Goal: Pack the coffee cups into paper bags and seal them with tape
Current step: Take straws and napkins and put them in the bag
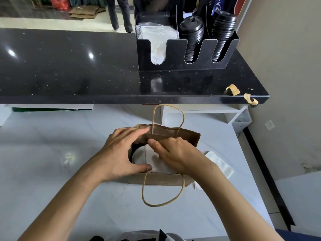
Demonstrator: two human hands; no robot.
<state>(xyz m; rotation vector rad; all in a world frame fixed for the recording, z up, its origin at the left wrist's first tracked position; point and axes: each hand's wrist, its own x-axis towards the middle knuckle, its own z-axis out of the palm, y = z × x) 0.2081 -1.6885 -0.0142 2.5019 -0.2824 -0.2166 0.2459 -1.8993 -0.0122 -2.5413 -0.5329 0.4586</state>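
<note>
**Bag mouth being drawn shut over the cup**

While both hands work at its top, the brown kraft paper bag with twisted paper handles (180,136) stands at frame centre on the pale white worktop (52,188), mouth upward. One handle loop rises toward the black speckled counter (69,66); the other droops toward the bottom of the frame.

Left hand (121,153): fingers spread wide across the bag's left side, fingertips on the far folded edge, thumb pressed at the near rim. Judged as bracing the mouth and drawing the two edges together.

Right hand (175,153): fingers curled over and partly into the opening, apparently pushing down the contents; whether they pinch anything cannot be told.

A white round-topped coffee cup with a dark rim (147,160) sits inside the bag, between the two hands, just under the right fingers and beside the left thumb.

Two curled strips of tan paper tape (232,89) hang on the counter's edge at right, likely pre-cut for sealing. A black acrylic organiser holding stacked black lids (187,54) stands upper right. A flat white paper packet (218,164) lies beside the bag.

Sealing not yet begun.
</note>
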